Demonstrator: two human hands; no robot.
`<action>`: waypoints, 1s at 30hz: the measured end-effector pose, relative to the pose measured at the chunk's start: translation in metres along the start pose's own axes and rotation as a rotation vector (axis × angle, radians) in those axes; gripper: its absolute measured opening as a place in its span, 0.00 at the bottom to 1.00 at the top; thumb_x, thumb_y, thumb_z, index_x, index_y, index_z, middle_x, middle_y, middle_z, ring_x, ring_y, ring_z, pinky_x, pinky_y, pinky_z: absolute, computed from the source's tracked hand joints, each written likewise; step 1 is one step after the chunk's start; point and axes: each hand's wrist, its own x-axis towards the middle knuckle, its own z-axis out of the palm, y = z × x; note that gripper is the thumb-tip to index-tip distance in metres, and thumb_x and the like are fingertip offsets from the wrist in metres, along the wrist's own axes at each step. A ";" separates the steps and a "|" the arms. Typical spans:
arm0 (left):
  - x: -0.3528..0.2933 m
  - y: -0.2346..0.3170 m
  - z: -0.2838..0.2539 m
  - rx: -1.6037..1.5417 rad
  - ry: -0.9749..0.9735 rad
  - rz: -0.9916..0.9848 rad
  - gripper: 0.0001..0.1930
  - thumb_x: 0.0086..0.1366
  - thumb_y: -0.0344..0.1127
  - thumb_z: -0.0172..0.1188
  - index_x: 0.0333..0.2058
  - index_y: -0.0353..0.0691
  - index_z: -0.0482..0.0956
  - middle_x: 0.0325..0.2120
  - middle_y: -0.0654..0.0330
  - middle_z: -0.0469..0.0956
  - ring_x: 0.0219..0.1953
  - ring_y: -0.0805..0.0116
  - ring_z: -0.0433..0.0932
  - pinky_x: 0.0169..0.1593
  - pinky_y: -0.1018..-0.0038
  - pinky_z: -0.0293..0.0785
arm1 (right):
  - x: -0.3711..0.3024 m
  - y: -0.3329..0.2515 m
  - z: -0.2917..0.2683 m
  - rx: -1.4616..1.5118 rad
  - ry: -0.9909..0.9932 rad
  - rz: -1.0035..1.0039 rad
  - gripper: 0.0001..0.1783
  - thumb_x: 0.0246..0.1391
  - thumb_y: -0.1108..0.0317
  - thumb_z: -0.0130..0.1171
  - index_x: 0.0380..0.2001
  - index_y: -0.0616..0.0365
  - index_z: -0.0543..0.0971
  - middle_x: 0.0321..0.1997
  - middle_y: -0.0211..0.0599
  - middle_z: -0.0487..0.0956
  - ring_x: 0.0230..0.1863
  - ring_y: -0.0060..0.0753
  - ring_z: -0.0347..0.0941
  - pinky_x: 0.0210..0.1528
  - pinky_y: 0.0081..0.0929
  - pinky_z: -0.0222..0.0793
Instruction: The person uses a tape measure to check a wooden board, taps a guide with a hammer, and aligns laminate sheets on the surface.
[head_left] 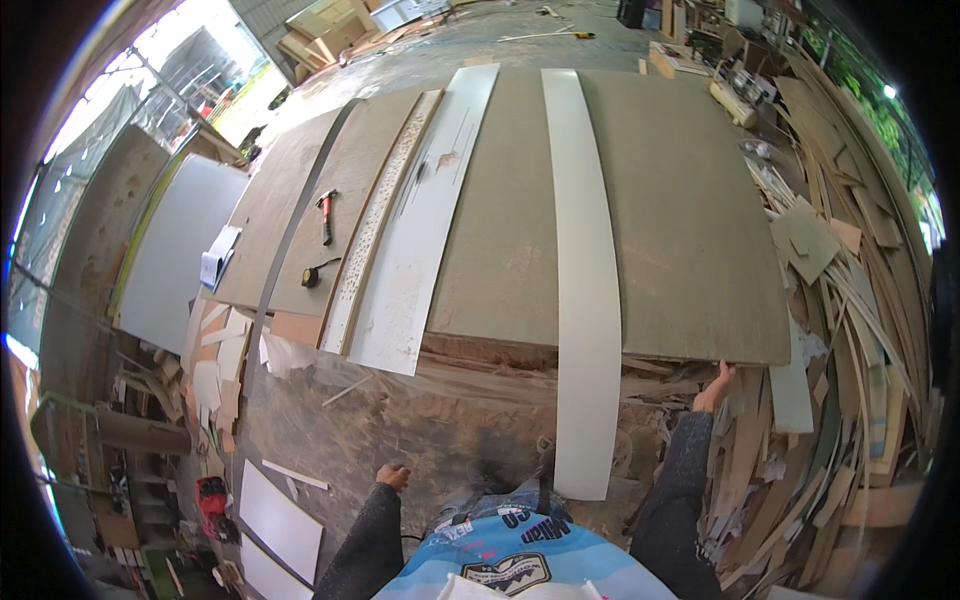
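My right hand point(714, 390) grips the near edge of a large grey-brown board point(690, 220), close to its right corner. My left hand point(393, 477) hangs low over the floor, away from the board, its fingers curled; what it holds, if anything, is hidden. Across the board lies a long pale strip point(585, 260), its near end jutting past the edge toward me. Left of it rest a wider white panel point(425, 240) and a narrow wooden-edged strip with a speckled face point(385, 210). A hammer point(326, 217) with a red handle and a dark tape measure point(318, 273) lie further left.
A thin dark strip point(310, 195) crosses the board's left part. Offcuts and slats point(850, 300) pile up along the right. White panels point(280, 515) and a red tool point(214, 507) lie at lower left. Sawdust and scraps cover the floor point(400, 420) before me.
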 end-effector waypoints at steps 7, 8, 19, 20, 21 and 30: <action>-0.002 -0.010 0.011 -0.023 0.042 0.037 0.20 0.58 0.40 0.58 0.47 0.34 0.80 0.32 0.52 0.83 0.30 0.64 0.83 0.33 0.69 0.78 | -0.062 0.074 0.001 -0.306 -0.359 -0.139 0.26 0.54 0.54 0.54 0.46 0.67 0.74 0.44 0.49 0.78 0.45 0.50 0.73 0.51 0.42 0.64; -0.008 0.000 0.012 -0.029 0.066 0.082 0.21 0.58 0.40 0.58 0.48 0.33 0.79 0.33 0.51 0.83 0.30 0.64 0.83 0.34 0.69 0.78 | -0.094 0.077 0.004 -0.380 -0.361 -0.145 0.25 0.54 0.54 0.54 0.45 0.66 0.74 0.43 0.49 0.77 0.44 0.49 0.72 0.51 0.42 0.64; -0.027 0.065 -0.029 -0.275 0.148 0.441 0.23 0.62 0.36 0.58 0.53 0.31 0.74 0.39 0.48 0.82 0.35 0.64 0.83 0.43 0.69 0.77 | -0.242 0.024 0.029 -0.614 -0.122 -0.986 0.22 0.60 0.55 0.50 0.53 0.55 0.68 0.59 0.42 0.67 0.61 0.48 0.60 0.60 0.50 0.53; -0.024 0.066 -0.033 -0.316 0.156 0.460 0.21 0.62 0.37 0.58 0.52 0.32 0.75 0.38 0.49 0.82 0.34 0.65 0.83 0.41 0.70 0.77 | -0.254 0.014 0.036 -0.589 -0.190 -1.020 0.22 0.60 0.55 0.50 0.53 0.55 0.68 0.59 0.43 0.67 0.61 0.48 0.60 0.61 0.50 0.53; -0.016 0.062 -0.037 -0.324 0.142 0.481 0.21 0.62 0.37 0.58 0.51 0.32 0.76 0.38 0.49 0.82 0.34 0.65 0.83 0.41 0.70 0.77 | -0.268 0.009 0.044 -0.557 -0.263 -1.051 0.22 0.60 0.55 0.50 0.53 0.55 0.68 0.58 0.43 0.67 0.61 0.49 0.60 0.61 0.50 0.53; 0.052 -0.016 -0.084 -0.484 -0.036 0.322 0.19 0.61 0.40 0.58 0.47 0.36 0.79 0.33 0.54 0.83 0.31 0.67 0.83 0.39 0.70 0.78 | -0.471 0.039 0.129 -0.176 -0.935 -0.429 0.11 0.58 0.66 0.53 0.31 0.63 0.79 0.28 0.37 0.80 0.26 0.26 0.74 0.30 0.29 0.71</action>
